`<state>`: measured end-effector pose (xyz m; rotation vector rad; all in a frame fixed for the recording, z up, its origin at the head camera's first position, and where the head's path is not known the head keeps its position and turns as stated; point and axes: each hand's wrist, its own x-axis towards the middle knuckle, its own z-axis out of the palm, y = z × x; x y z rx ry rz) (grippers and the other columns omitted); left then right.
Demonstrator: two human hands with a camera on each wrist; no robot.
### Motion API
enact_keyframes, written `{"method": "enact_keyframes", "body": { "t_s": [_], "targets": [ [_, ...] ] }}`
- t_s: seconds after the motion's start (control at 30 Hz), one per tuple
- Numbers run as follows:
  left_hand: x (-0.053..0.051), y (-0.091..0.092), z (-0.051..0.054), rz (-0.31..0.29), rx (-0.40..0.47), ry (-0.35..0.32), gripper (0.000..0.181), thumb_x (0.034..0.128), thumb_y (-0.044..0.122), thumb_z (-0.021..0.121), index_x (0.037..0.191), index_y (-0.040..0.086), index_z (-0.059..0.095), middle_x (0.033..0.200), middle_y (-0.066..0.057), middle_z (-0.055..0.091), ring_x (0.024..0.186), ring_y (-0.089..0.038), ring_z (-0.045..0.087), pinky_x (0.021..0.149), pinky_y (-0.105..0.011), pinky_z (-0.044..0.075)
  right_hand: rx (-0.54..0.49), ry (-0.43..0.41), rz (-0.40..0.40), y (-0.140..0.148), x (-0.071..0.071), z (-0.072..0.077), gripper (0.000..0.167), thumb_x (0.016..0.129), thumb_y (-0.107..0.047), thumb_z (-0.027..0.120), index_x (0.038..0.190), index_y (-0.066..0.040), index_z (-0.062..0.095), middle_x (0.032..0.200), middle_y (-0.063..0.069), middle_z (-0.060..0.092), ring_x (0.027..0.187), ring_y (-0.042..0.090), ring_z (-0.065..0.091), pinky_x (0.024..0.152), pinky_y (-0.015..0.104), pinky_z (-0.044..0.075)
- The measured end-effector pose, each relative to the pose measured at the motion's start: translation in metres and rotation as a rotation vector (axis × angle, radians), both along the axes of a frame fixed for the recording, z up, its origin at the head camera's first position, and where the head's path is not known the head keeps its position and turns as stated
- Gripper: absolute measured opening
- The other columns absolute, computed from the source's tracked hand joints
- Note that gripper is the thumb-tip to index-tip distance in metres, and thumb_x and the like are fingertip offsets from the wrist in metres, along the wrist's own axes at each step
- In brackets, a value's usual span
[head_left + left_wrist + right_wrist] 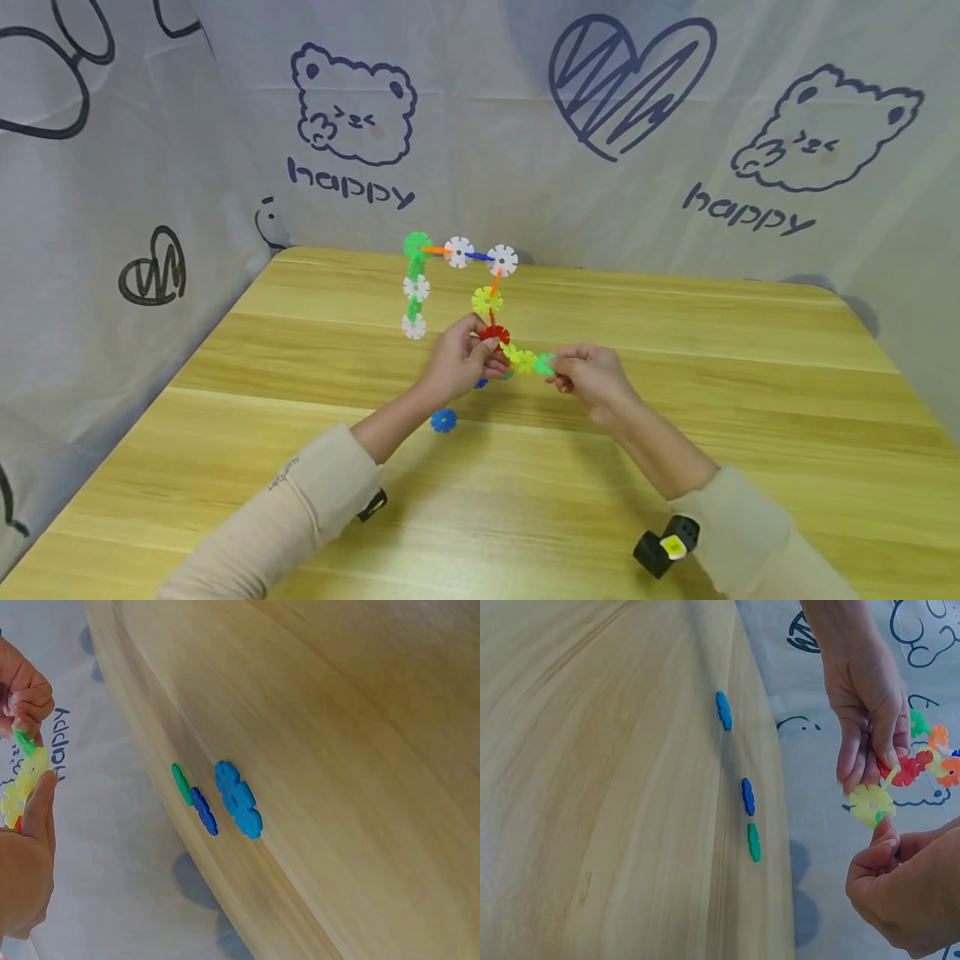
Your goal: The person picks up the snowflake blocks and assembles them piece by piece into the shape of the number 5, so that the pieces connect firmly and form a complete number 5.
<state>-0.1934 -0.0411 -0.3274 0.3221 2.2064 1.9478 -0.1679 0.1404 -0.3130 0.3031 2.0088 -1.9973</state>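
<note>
A chain of interlocking snowflake discs is held above the table. My left hand (457,360) pinches the red disc (496,335) in the chain between thumb and fingers. From there the chain runs up through a yellow disc (487,301) and white discs, then left to a green disc (417,244) and down to a white disc (413,327). On the other side, yellow discs (871,804) lead to a small green disc (545,364), which my right hand (597,382) pinches at its edge. The green disc touches the yellow one; how deep it sits is hidden by fingertips.
On the wooden table (750,400) lie a light blue disc (238,799), a dark blue disc (203,811) and a green disc (181,784), the last two partly behind my left hand in the head view. A drawn-on white cloth (495,150) hangs behind the table.
</note>
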Motion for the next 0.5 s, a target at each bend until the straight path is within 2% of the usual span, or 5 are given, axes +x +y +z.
{"method": "enact_keyframes", "body": {
  "t_s": [0.1,0.33,0.5],
  "targets": [
    [0.0,0.0017,-0.0002,-0.006,-0.012,0.008,0.007,0.0955,-0.003,0.044,0.089,-0.005,0.042,0.083,-0.037,0.063,0.076,-0.045,0.066,0.071,-0.047,0.057,-0.007,-0.017,0.031,0.0034,-0.0016,-0.0023,0.023,0.093,0.002,0.045,0.113,0.013,0.047,0.073,-0.002,0.057,0.062,0.004,0.052,0.055,0.011,0.043],
    [0.0016,0.0033,0.0017,0.001,-0.05,0.026,0.008,0.095,-0.004,0.044,0.087,-0.005,0.043,0.08,-0.034,0.064,0.069,-0.038,0.067,0.069,-0.047,0.058,-0.037,-0.038,0.09,0.0083,-0.0022,-0.0061,0.022,0.093,0.004,0.044,0.112,0.014,0.046,0.074,0.0,0.056,0.063,0.005,0.051,0.055,0.011,0.043],
    [0.0005,0.0042,0.0034,0.003,-0.073,0.026,0.009,0.0951,-0.003,0.045,0.087,-0.004,0.043,0.08,-0.033,0.065,0.071,-0.041,0.067,0.069,-0.047,0.058,-0.049,-0.06,0.094,0.0088,-0.0019,-0.0049,0.029,0.094,0.002,0.044,0.119,0.016,0.043,0.074,0.0,0.056,0.063,0.004,0.051,0.055,0.011,0.043]
  ]
}}
